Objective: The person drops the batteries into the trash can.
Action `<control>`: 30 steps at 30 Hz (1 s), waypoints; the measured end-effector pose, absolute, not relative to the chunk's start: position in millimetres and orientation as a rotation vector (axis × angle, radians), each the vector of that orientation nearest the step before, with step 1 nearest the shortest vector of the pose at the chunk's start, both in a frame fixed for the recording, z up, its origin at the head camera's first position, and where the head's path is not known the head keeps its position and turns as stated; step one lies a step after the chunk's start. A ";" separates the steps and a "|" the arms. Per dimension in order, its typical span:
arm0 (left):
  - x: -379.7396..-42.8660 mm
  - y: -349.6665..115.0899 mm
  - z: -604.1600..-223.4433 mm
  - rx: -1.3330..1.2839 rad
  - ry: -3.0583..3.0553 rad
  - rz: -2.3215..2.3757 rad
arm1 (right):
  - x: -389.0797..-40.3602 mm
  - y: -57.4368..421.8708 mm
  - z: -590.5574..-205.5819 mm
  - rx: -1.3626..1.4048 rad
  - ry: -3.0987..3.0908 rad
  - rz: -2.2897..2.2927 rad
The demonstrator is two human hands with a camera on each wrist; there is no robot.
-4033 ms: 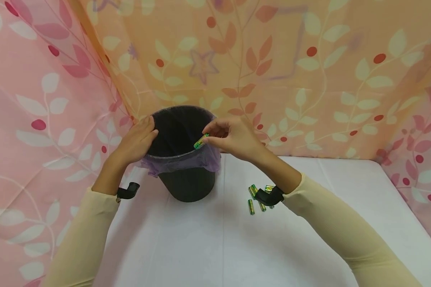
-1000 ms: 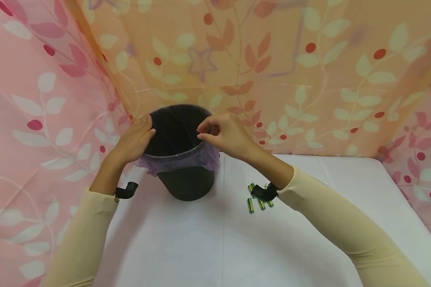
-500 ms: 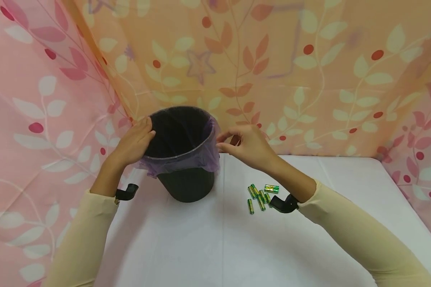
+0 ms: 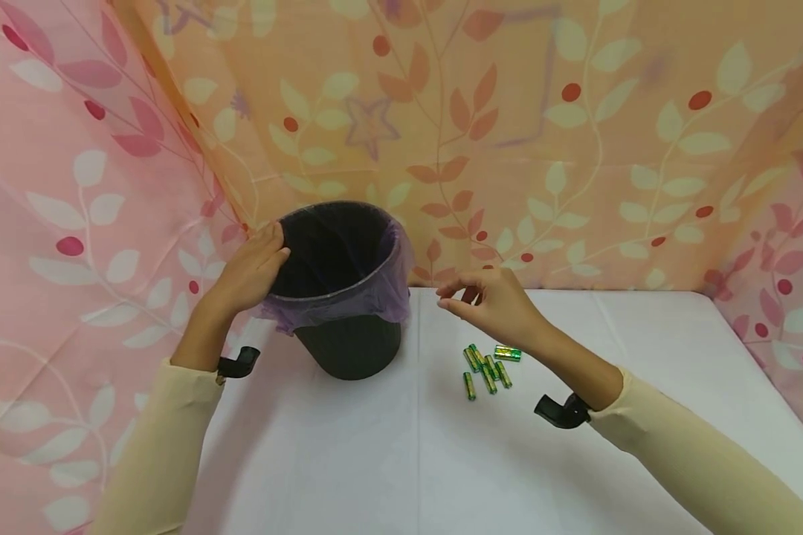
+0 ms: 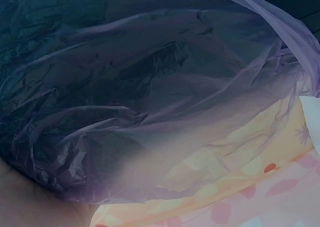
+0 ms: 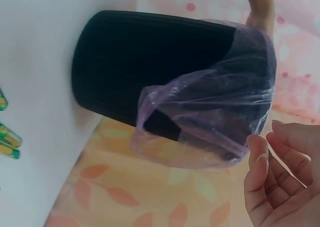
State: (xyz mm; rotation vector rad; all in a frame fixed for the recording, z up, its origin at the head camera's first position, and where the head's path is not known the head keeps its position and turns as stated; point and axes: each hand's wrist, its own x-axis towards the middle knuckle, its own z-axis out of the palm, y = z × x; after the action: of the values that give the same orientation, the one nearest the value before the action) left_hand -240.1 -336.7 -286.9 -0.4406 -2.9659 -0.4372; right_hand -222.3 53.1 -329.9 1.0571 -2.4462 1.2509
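Note:
A dark trash can [image 4: 348, 345], lined with a purple plastic bag [image 4: 375, 297] folded over its rim, stands on the white table. My left hand [image 4: 250, 267] rests against the can's left side, fingertips and thumb right at the rim. My right hand [image 4: 491, 301] hovers to the right of the can, fingers loosely bent with nothing between them. Below it lie several green and gold batteries [image 4: 488, 371], most in a loose cluster. In the right wrist view, the bent fingers [image 6: 257, 174] appear beside the bagged rim. Purple film fills most of the left wrist view.
The white table [image 4: 348, 461] reaches to patterned cloth [image 4: 508, 148] hung behind and at both sides. A black wrist mount [image 4: 562, 411] sits on the right forearm, another wrist mount [image 4: 239, 362] on the left.
Four seconds ago the right hand held a battery over the can; the battery is gone from its fingers. That hand has moved right and nearer, toward the batteries. The left hand stays.

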 end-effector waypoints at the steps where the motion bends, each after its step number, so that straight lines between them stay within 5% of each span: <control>1: -240.1 -336.6 -286.5 -0.441 -2.964 -0.435 | -221.7 55.2 -331.9 1.049 -2.451 1.246; 30: -235.9 -335.3 -285.8 -0.453 -2.976 -0.404 | -203.8 98.6 -403.1 0.853 -2.639 1.256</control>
State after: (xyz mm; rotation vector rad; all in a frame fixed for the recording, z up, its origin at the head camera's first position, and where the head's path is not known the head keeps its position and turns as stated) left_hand -235.9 -335.3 -285.8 -0.4534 -2.9763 -0.4040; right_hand -203.8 98.6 -403.1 0.8526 -2.6386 1.2559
